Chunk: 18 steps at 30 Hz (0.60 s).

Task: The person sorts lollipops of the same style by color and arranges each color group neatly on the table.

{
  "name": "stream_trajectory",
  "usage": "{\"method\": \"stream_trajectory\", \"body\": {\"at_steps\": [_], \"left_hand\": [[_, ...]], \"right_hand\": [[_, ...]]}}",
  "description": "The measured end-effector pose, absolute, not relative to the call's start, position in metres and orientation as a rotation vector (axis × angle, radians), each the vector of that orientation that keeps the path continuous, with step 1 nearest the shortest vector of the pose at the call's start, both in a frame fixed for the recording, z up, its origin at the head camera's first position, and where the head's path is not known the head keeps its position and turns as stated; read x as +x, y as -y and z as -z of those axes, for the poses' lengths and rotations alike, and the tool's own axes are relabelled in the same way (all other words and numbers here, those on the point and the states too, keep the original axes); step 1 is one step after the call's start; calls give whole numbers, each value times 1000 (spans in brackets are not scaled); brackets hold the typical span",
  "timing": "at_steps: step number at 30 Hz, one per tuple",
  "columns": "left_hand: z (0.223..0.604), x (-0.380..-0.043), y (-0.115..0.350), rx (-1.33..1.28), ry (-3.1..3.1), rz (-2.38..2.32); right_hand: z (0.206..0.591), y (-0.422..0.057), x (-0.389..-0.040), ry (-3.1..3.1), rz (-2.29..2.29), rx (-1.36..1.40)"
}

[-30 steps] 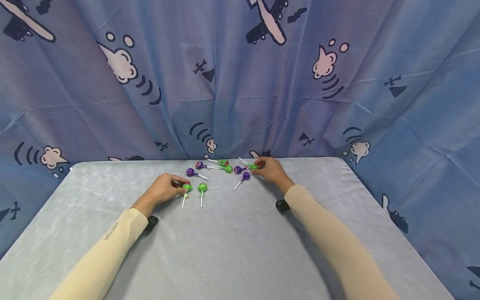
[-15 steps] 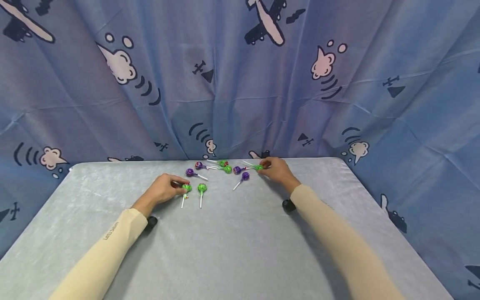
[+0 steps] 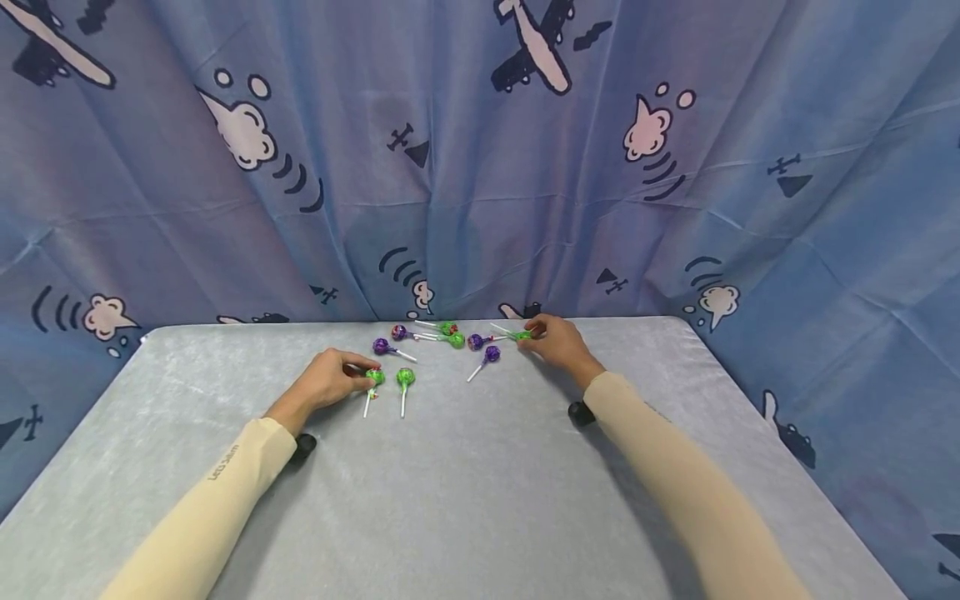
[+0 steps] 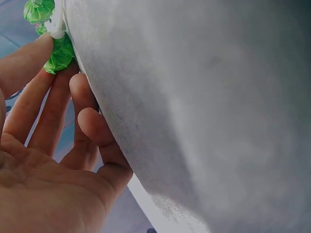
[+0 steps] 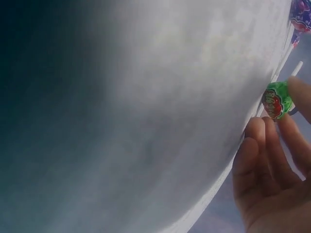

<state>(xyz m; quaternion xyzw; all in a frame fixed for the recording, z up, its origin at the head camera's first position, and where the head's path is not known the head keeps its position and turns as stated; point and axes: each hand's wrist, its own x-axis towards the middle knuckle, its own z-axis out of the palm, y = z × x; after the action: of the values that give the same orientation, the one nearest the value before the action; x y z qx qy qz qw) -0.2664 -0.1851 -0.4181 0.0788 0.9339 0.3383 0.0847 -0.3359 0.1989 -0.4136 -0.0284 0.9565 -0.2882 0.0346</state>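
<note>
My left hand (image 3: 330, 379) pinches the head of a green-wrapped lollipop (image 3: 375, 377) between thumb and fingers, its white stick pointing toward me. In the left wrist view that green head (image 4: 61, 54) sits at the thumb tip. Just right of it lies another green lollipop (image 3: 405, 377). At the back right, my right hand (image 3: 557, 342) pinches a green lollipop (image 3: 522, 335) whose stick points back and left. The right wrist view shows this candy (image 5: 276, 101) between thumb and fingertips. A purple lollipop (image 3: 476, 342) lies beside it, its stick reaching toward the held candy.
Between the hands lie purple lollipops (image 3: 381, 346) (image 3: 399, 332) (image 3: 491, 354) and two green lollipops (image 3: 456, 340) (image 3: 447, 327) close together near the back edge. The grey cloth-covered table (image 3: 435, 500) ends at a blue patterned curtain (image 3: 465, 167).
My right hand has shifted slightly right, drawing the green lollipop with it away from the purple ones, then stayed about still. My left hand keeps its place on its lollipop.
</note>
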Motion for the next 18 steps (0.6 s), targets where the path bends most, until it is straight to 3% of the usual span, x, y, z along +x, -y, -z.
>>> {"method": "stream_trajectory", "body": {"at_steps": [18], "left_hand": [[416, -266, 185, 255, -2788, -1004]], "right_hand": [[412, -214, -338, -2918, 888, -171]]}}
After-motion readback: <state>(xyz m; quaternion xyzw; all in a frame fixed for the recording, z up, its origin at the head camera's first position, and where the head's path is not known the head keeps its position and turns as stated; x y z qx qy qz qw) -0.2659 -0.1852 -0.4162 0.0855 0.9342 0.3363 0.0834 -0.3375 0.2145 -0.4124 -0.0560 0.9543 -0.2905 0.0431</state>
